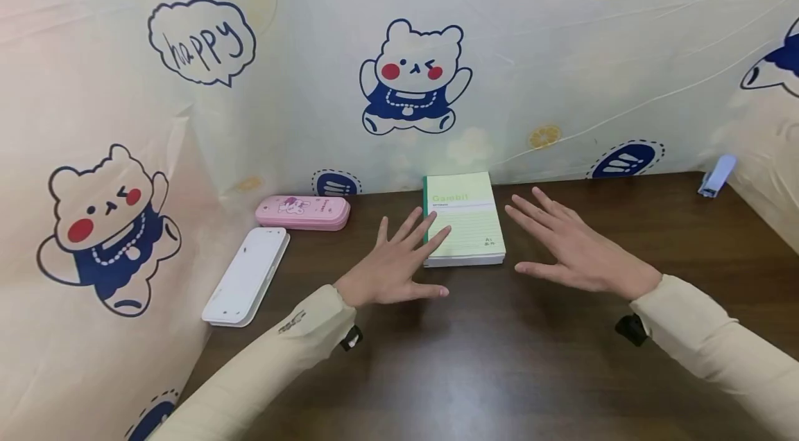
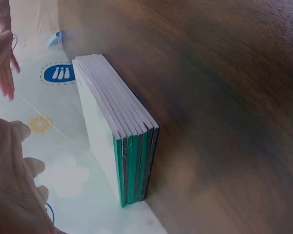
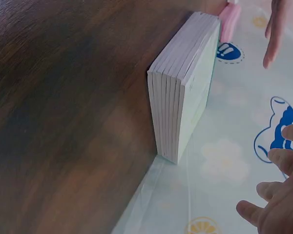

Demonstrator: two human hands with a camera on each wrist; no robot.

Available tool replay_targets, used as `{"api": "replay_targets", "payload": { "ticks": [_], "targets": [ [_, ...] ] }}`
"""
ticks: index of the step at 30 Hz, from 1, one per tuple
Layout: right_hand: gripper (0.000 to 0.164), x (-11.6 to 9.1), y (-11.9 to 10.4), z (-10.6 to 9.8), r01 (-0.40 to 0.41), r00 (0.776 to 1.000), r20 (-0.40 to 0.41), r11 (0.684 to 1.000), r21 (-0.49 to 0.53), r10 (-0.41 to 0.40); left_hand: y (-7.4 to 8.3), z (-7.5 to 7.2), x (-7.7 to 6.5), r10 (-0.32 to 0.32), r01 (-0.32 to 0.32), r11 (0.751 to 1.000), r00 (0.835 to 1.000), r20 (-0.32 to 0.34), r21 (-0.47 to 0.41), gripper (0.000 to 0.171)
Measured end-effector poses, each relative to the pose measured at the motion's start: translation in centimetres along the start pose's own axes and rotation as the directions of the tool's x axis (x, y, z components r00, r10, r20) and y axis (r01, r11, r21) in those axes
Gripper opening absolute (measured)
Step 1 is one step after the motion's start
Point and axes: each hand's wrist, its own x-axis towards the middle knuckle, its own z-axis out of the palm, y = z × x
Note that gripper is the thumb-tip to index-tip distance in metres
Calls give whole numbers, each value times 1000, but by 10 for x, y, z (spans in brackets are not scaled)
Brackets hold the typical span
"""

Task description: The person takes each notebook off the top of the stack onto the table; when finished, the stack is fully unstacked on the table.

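A stack of several notebooks (image 1: 465, 219) with pale green covers lies on the dark wooden table, its edges lined up. In the left wrist view the notebooks (image 2: 100, 117) show green and dark spines; in the right wrist view their white page edges face the camera. My left hand (image 1: 399, 264) is spread over the stack's left side, fingertips overlapping the cover in the head view. To the right of the stack, my right hand (image 1: 574, 247) hovers with fingers extended and apart. Neither hand holds anything.
Left on the table lie a pink pencil case (image 1: 302, 213) and a white case (image 1: 246, 278). A light blue stapler (image 1: 717, 176) stands at the far right corner. A cloth printed with cartoon bears (image 1: 408, 77) hangs behind the table and along its left side.
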Motion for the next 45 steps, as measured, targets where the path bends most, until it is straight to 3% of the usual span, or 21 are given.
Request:
{"api": "replay_targets", "payload": {
  "ticks": [2,4,6,7,8,10,12,13,14,15,16,18,19,21,23,27,32,34,36,40,45],
  "targets": [
    [80,2,3,1,-48,999,4,992,115,48,-2,2,3,-2,1,998,1000,-14,-67,93],
    [74,5,8,4,-108,993,-5,954,279,114,-4,7,8,-24,16,984,999,-42,-176,91],
    [68,10,16,12,-173,979,-17,874,453,203,-6,15,17,-66,35,947,994,-87,-319,90],
    [66,13,20,19,-198,968,-24,822,534,249,-7,20,22,-108,57,914,988,-106,-402,89],
    [65,17,24,26,-210,956,-30,753,624,292,-8,25,28,-157,78,869,980,-124,-488,89],
    [65,27,29,44,-221,921,-36,595,772,389,-10,38,41,-277,121,741,951,-135,-661,88],
    [66,37,31,63,-221,886,-14,449,866,464,-11,51,55,-396,153,576,912,-111,-803,88],
    [66,43,30,73,-220,869,0,386,896,495,-12,58,62,-445,163,489,892,-85,-857,88],
    [66,48,29,82,-229,854,18,343,911,520,-12,64,68,-477,162,407,877,-59,-899,88],
    [65,53,28,90,-257,839,37,335,907,543,-13,70,74,-503,167,341,864,-30,-925,89],
    [64,56,26,98,-287,827,51,342,895,560,-13,76,80,-519,168,299,855,-12,-939,89],
    [63,62,21,110,-338,823,80,372,864,563,-12,84,87,-537,180,254,843,16,-950,91],
    [63,63,17,114,-362,824,87,401,842,560,-11,86,89,-543,188,247,840,25,-951,91],
    [63,65,13,120,-401,825,93,460,792,557,-9,90,93,-552,211,270,833,29,-940,92],
    [63,66,9,122,-415,830,91,500,760,551,-7,90,94,-559,223,291,829,24,-931,92],
    [64,67,7,121,-421,838,72,556,716,542,-6,87,94,-568,230,295,823,23,-927,94],
    [65,71,6,121,-419,854,65,610,673,516,-9,83,94,-574,213,257,819,28,-943,95],
    [65,73,7,121,-423,854,64,618,663,516,-11,81,94,-570,194,236,821,26,-952,94],
    [66,74,8,121,-425,857,65,628,652,512,-12,77,94,-569,179,231,822,17,-956,92],
    [67,76,8,121,-431,858,71,637,640,509,-12,64,92,-572,167,283,820,-26,-945,86],
    [68,76,8,120,-429,861,75,637,641,503,-3,46,92,-566,150,411,815,-122,-899,81]
  ]
}}
